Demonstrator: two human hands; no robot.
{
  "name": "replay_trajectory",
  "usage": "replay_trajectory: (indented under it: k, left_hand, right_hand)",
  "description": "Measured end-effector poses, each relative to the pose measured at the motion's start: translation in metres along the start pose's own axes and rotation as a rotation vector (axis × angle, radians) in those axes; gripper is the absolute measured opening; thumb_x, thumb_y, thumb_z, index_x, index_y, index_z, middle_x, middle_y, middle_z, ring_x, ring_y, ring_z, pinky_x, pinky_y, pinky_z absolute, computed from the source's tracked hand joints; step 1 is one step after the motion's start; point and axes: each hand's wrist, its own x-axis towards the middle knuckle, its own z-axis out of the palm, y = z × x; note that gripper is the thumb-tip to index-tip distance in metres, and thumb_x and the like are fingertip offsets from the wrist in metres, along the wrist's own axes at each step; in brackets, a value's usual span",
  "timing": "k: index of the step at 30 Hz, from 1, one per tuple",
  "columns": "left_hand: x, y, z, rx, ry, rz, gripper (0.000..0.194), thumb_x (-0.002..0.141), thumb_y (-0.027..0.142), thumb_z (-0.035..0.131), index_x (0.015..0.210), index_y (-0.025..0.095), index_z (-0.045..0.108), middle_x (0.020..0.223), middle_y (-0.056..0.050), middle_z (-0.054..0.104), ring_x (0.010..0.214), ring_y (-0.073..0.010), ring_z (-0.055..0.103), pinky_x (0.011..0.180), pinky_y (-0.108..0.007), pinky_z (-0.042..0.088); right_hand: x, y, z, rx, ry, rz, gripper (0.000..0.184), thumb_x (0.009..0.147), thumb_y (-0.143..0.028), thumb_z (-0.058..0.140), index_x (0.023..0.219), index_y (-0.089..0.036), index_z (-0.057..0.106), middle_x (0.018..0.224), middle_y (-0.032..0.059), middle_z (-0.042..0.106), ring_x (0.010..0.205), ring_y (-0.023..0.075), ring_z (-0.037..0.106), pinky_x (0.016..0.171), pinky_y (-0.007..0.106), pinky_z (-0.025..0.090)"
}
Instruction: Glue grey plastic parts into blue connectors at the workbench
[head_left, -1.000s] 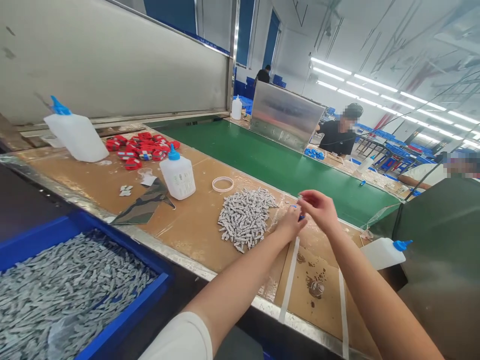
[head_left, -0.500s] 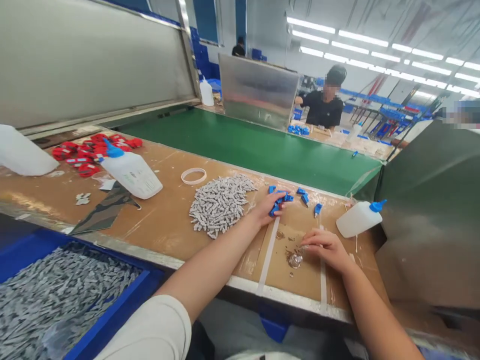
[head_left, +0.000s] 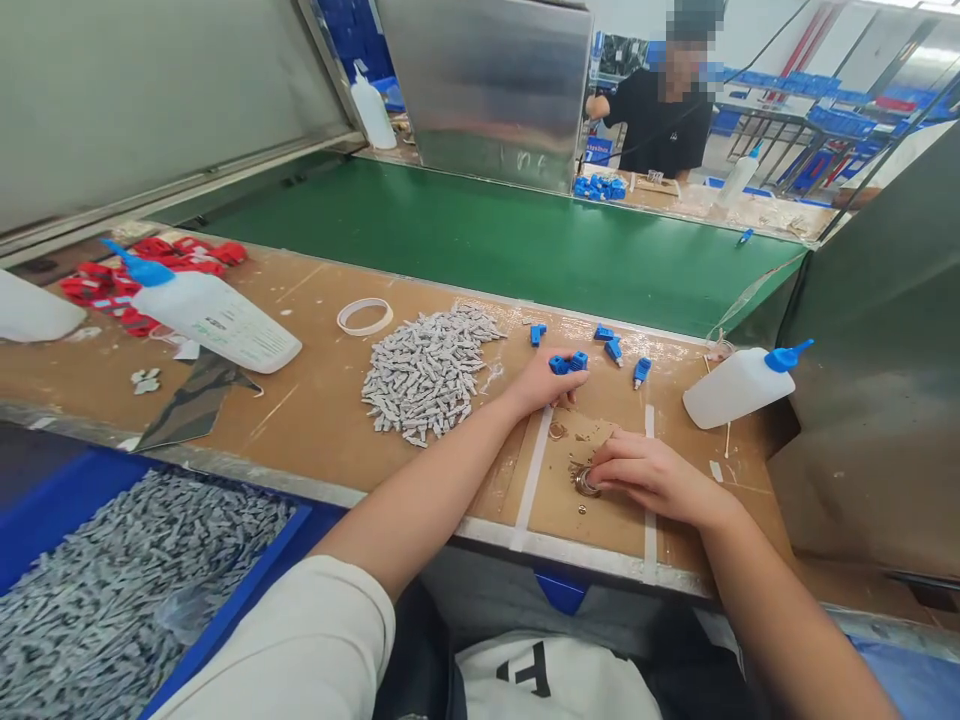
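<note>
My left hand rests on the brown bench top, its fingers curled over two small blue plastic parts. More blue parts lie loose just beyond it. My right hand lies low on the taped-off square, fingertips pinched on a small thing held against a shiny puddle of glue; I cannot make out what it pinches. A heap of small grey parts sits to the left of my left hand. A white glue bottle with a blue nozzle lies on its side to the right.
A green conveyor belt runs behind the bench. Another glue bottle, red parts and a tape ring lie at the left. A blue bin of grey parts stands at lower left. A person in black works opposite.
My hands have parted and come down from the air. The left went onto the blue parts; the right dropped to the glue puddle. My view has tilted down.
</note>
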Motion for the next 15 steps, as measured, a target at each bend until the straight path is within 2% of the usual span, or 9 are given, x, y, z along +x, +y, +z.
replay_trajectory:
  k: [2,4,5,7,9,10,12,15]
  left_hand:
    - [-0.001,-0.001,0.000,0.051,0.043,0.062,0.032,0.075,0.041,0.073,0.092,0.016,0.064,0.069,0.002,0.061,0.052,-0.0098,0.050,0.050,-0.022,0.040]
    - [-0.003,-0.001,-0.002,0.138,0.032,0.153,0.031,0.075,0.041,0.074,0.089,0.015,0.067,0.076,0.001,0.063,0.063,-0.0108,0.054,0.060,-0.023,0.043]
    - [-0.005,0.000,-0.002,0.190,0.000,0.191,0.029,0.075,0.041,0.074,0.086,0.015,0.068,0.077,0.001,0.063,0.067,-0.0113,0.054,0.064,-0.023,0.043]
    - [-0.009,0.001,-0.003,0.296,-0.111,0.225,0.022,0.076,0.036,0.072,0.081,0.014,0.070,0.075,0.001,0.063,0.071,-0.0116,0.054,0.067,-0.023,0.041]
    - [-0.013,0.003,-0.003,0.390,-0.209,0.209,0.014,0.074,0.028,0.070,0.079,0.015,0.070,0.071,0.003,0.061,0.068,-0.0112,0.052,0.063,-0.024,0.038]
    - [-0.015,0.004,-0.003,0.432,-0.246,0.199,0.012,0.073,0.026,0.069,0.078,0.015,0.070,0.069,0.003,0.060,0.066,-0.0112,0.052,0.062,-0.024,0.036]
    - [-0.018,0.005,-0.001,0.491,-0.306,0.194,0.010,0.072,0.024,0.068,0.077,0.016,0.071,0.068,0.003,0.062,0.066,-0.0118,0.053,0.061,-0.025,0.035]
    - [-0.019,0.008,0.001,0.522,-0.364,0.208,0.012,0.071,0.023,0.068,0.078,0.016,0.073,0.071,0.002,0.067,0.067,-0.0128,0.055,0.062,-0.025,0.037]
  right_hand:
    - [-0.003,0.000,-0.003,0.024,-0.021,0.014,0.021,0.106,-0.025,0.054,0.113,-0.022,0.074,0.104,0.0081,0.072,0.099,0.0187,0.065,0.089,0.032,0.053]
    - [-0.008,0.004,-0.004,0.080,0.015,0.057,0.021,0.106,-0.027,0.055,0.113,-0.023,0.075,0.105,0.0085,0.071,0.100,0.0190,0.066,0.089,0.033,0.054]
    - [-0.011,0.008,-0.004,0.108,0.091,0.090,0.021,0.105,-0.028,0.057,0.111,-0.023,0.076,0.103,0.0084,0.070,0.098,0.0191,0.067,0.088,0.033,0.055]
    - [-0.014,0.016,-0.003,0.154,0.348,0.178,0.019,0.103,-0.030,0.061,0.105,-0.024,0.078,0.097,0.0077,0.069,0.089,0.0187,0.067,0.079,0.033,0.056]
    - [-0.015,0.024,0.000,0.188,0.624,0.252,0.016,0.100,-0.031,0.065,0.103,-0.025,0.079,0.092,0.0062,0.068,0.077,0.0170,0.065,0.068,0.031,0.054]
    - [-0.014,0.027,0.001,0.202,0.719,0.276,0.015,0.099,-0.031,0.067,0.104,-0.025,0.080,0.090,0.0056,0.068,0.073,0.0161,0.063,0.063,0.030,0.052]
    - [-0.011,0.030,0.004,0.210,0.790,0.302,0.015,0.098,-0.030,0.069,0.104,-0.025,0.081,0.090,0.0052,0.069,0.069,0.0152,0.062,0.059,0.029,0.050]
    - [-0.004,0.030,0.006,0.172,0.771,0.299,0.013,0.096,-0.029,0.070,0.101,-0.025,0.082,0.089,0.0049,0.071,0.071,0.0154,0.064,0.062,0.029,0.051]
